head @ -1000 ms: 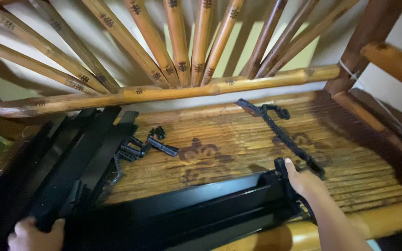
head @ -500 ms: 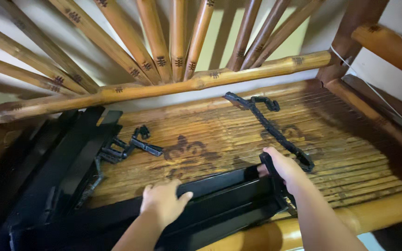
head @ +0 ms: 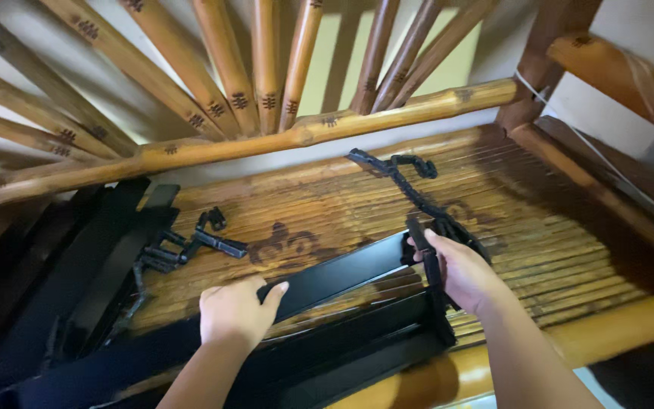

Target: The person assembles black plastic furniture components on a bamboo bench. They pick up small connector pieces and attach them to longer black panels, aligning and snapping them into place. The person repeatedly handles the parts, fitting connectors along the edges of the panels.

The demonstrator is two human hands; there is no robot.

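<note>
On a bamboo bench seat [head: 569, 227], the black frame [head: 342, 276] runs lower left to centre right, left hand [head: 235, 310] flat on its rail, right hand [head: 459, 276] closed round its end

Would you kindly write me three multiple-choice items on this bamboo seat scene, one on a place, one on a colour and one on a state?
1. Where does the small clamp part lie?
A. On the slatted seat, to the left hand's side
B. On the backrest rail
C. In the right hand

2. What colour is the long frame under both hands?
A. Red
B. Black
C. White

3. How is the left hand placed?
A. Raised clear of everything
B. Gripping a backrest pole
C. Resting on top of the frame, fingers on its upper bar

Answers: 1 A, it sits on the seat slats near the frame's left part. 2 B, the bars are all black. 3 C, the palm lies on the frame while the right hand holds its end piece.
</note>
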